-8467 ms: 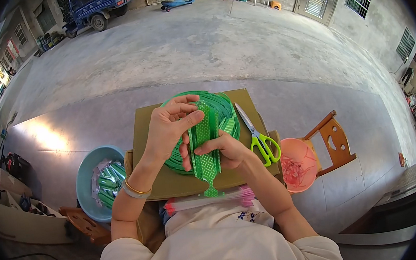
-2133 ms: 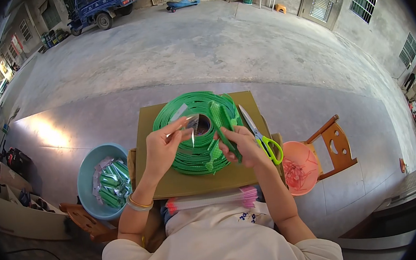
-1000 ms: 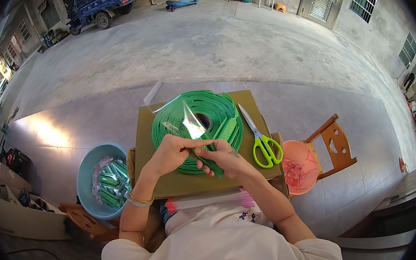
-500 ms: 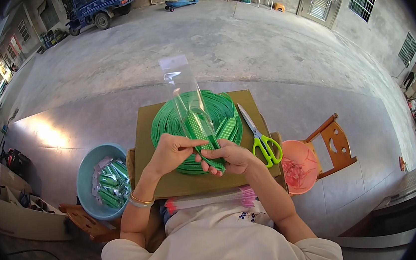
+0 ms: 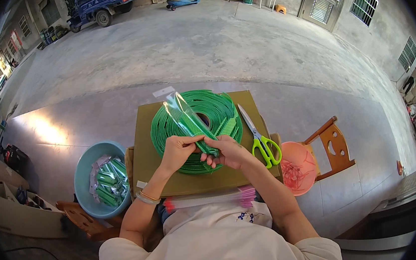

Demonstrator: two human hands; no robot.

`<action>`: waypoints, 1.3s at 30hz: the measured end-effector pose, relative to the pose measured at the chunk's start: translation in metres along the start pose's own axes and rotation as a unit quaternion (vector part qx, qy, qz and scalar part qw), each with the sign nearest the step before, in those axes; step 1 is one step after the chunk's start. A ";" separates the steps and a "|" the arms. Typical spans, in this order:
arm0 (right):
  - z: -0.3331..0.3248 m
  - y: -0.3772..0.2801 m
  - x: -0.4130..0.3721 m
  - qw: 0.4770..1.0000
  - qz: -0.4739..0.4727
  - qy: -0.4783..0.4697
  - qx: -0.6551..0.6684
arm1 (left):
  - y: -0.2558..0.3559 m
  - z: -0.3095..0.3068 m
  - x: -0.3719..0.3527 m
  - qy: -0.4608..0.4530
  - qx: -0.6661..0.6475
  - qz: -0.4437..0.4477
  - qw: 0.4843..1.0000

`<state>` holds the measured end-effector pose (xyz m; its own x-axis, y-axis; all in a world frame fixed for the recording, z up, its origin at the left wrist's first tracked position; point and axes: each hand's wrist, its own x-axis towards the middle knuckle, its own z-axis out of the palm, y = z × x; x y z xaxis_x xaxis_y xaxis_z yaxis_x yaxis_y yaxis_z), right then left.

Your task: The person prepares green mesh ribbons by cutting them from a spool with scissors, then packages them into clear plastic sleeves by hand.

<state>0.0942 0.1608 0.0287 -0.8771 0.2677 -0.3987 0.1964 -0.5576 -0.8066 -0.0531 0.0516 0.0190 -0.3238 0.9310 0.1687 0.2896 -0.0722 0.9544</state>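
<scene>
A clear plastic bag (image 5: 182, 113) with a folded strip of green dotted ribbon in its lower part slants between my hands, its flap end up and left. My left hand (image 5: 177, 152) pinches the bag's edge between thumb and fingers. Wrapped round the bag's lower end is my right hand (image 5: 229, 152), thumb on top. Beneath them lies a large coil of green ribbon (image 5: 163, 119), its loose dotted end (image 5: 227, 126) on the right. Scissors with lime-green handles (image 5: 267, 150) rest beside the coil on a brown board (image 5: 144, 131).
A blue basin (image 5: 80, 178) of bagged green pieces stands at left. At right, a pink basin (image 5: 303, 157) with thin reddish strips sits on a wooden chair (image 5: 337, 142). A stack of clear bags (image 5: 204, 199) with pink ends lies on my lap.
The bag has tipped down and left, its flap end lower than before. Both hands keep hold of it, and my right hand has shifted slightly upward.
</scene>
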 end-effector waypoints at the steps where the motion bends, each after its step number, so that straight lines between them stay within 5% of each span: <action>1: 0.003 0.000 -0.001 0.998 -0.038 0.040 -0.012 | -0.005 0.001 0.001 0.017 -0.019 -0.013 1.000; 6: 0.017 0.011 -0.014 0.935 -0.278 0.122 -0.181 | -0.019 0.002 0.002 0.041 -0.148 -0.044 0.987; 9: 0.022 0.009 -0.025 0.788 -0.300 0.182 -0.507 | -0.015 -0.001 0.000 0.038 -0.164 -0.057 0.984; 15: 0.011 0.015 -0.011 0.609 -0.477 0.150 -0.615 | -0.013 0.003 -0.006 0.006 -0.172 -0.040 0.984; 24: 0.002 0.014 0.030 0.591 -0.493 0.091 -0.632 | 0.001 0.013 -0.017 -0.011 -0.198 -0.040 0.979; 31: 0.007 0.004 0.034 0.583 -0.408 0.039 -0.702 | -0.004 0.005 -0.020 -0.009 -0.177 -0.034 0.984; 35: 0.008 0.006 0.026 0.590 -0.481 0.052 -0.647 | 0.009 -0.013 -0.021 0.116 -0.363 -0.110 0.918; 39: 0.018 0.005 0.011 0.517 -0.528 0.053 -0.671 | 0.005 -0.019 -0.006 0.211 -0.247 -0.076 0.943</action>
<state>0.0774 0.1469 0.0285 -0.7906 -0.0538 0.6099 -0.1788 0.9730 -0.1460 -0.0663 0.0387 0.0273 -0.6867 0.7269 0.0040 -0.2103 -0.2039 0.9561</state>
